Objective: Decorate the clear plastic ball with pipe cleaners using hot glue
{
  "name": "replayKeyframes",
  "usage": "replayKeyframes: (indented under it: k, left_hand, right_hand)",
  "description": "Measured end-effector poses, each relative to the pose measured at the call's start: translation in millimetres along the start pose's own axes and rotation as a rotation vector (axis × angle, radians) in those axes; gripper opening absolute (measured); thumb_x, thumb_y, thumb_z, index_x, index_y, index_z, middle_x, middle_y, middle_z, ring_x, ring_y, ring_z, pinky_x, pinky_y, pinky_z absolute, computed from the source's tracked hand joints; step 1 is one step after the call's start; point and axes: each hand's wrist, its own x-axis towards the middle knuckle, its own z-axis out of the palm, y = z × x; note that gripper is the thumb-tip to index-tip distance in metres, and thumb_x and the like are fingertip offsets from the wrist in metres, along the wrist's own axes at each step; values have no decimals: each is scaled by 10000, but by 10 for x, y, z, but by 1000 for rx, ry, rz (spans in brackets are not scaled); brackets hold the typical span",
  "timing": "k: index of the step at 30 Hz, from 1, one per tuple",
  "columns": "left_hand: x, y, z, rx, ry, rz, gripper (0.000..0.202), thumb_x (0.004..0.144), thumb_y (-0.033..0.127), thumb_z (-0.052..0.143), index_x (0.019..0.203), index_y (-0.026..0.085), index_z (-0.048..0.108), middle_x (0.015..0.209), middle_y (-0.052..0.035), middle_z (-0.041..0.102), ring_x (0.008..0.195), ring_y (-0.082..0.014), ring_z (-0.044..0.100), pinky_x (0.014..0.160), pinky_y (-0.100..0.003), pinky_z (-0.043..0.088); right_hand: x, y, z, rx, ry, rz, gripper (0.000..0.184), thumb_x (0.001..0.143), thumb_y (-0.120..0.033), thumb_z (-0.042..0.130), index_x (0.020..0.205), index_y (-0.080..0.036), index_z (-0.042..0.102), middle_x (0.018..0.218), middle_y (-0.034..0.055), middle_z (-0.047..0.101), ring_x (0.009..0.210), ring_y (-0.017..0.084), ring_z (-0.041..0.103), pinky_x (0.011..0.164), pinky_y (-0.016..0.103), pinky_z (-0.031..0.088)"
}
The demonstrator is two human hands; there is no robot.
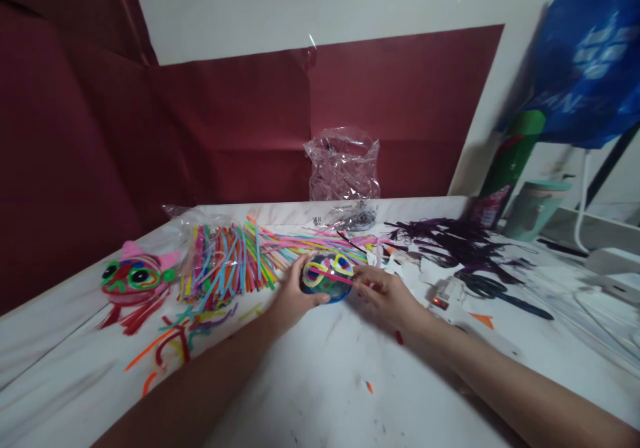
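My left hand [296, 290] is wrapped round the left side of a dark, rounded craft face [327, 293] with yellow-ringed eyes and a blue lower rim. A pink pipe cleaner [333, 275] lies across the front of the face. Its right end is pinched in the fingers of my right hand [383, 291], close beside the face. Both hands are just above the white table. My left fingers hide part of the face's left side.
A finished-looking red face with pink ears [135, 278] sits at left. Bundled pipe cleaners [227, 261] lie behind my left hand, with loose bits in front. To the right are a glue gun [453, 295], black-handled scissors [505, 293], purple strands [450, 241] and a green cup [535, 209].
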Motion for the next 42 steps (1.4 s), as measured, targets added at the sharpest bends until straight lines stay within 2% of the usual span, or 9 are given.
replayKeyframes:
  k: [5,9,16,20,23,26,31,36,42]
  left_hand:
    - [-39,46,-4,59,1,16,912,524,270,842,1327,230,412,1334,-122,507,1216,-309,494,1003,-422,414]
    - [-110,181,-17,140,73,69,932,537,283,833,1350,228,380,1332,-123,497,1224,-311,483,1032,-426,385]
    - [-192,126,10,182,102,9,938,521,264,838,1335,226,375,1333,-132,479,1215,-320,481,1024,-434,381]
    - [-186,104,71,108,87,-35,972,505,268,840,1345,221,352,1318,-131,500,1218,-318,482,1024,-431,378]
    - [-188,154,103,102,78,-87,968,497,257,831,1339,209,355,1283,-124,527,1187,-314,506,1009,-430,390]
    - [-201,213,114,159,138,-71,888,502,242,827,1288,218,414,1267,-106,534,1175,-305,509,1007,-418,386]
    - [-230,205,133,296,266,-3,934,443,164,849,1277,220,431,1267,-115,518,1216,-324,458,1044,-455,332]
    - [-278,105,169,286,235,90,922,428,204,874,1257,233,473,1284,-105,490,1252,-328,424,1064,-451,305]
    - [-316,109,164,296,178,105,922,459,208,867,1289,247,465,1308,-103,474,1265,-329,409,1080,-442,286]
  right_hand:
    - [-24,-60,-7,63,-46,48,308,870,-404,520,672,-188,615,1077,133,678,1115,290,576,668,314,522]
    - [-55,-109,34,103,-96,68,378,874,-472,510,682,-175,643,1057,123,689,956,254,651,634,308,532]
    - [-81,-206,-34,107,-96,89,331,855,-445,528,701,-172,634,1276,176,598,929,271,669,627,343,540]
    - [-57,-290,-159,75,-123,37,270,824,-396,563,658,-190,622,1273,164,607,1112,308,603,760,393,533]
    - [-48,-316,-211,69,-151,24,285,832,-361,548,608,-193,599,1256,155,620,1121,310,603,809,414,518]
    - [-45,-331,-250,80,-204,24,243,825,-324,545,631,-189,606,1282,154,604,1091,299,625,806,405,519]
    - [-54,-375,-303,-1,-305,34,158,763,-255,574,624,-194,615,1216,129,655,1007,290,660,644,328,527]
    - [-79,-421,-250,36,-306,57,205,736,-245,574,539,-207,532,1184,106,678,1028,293,644,642,321,527]
    - [-89,-397,-197,81,-302,70,201,746,-256,553,554,-213,509,1188,111,673,1058,290,629,705,336,521]
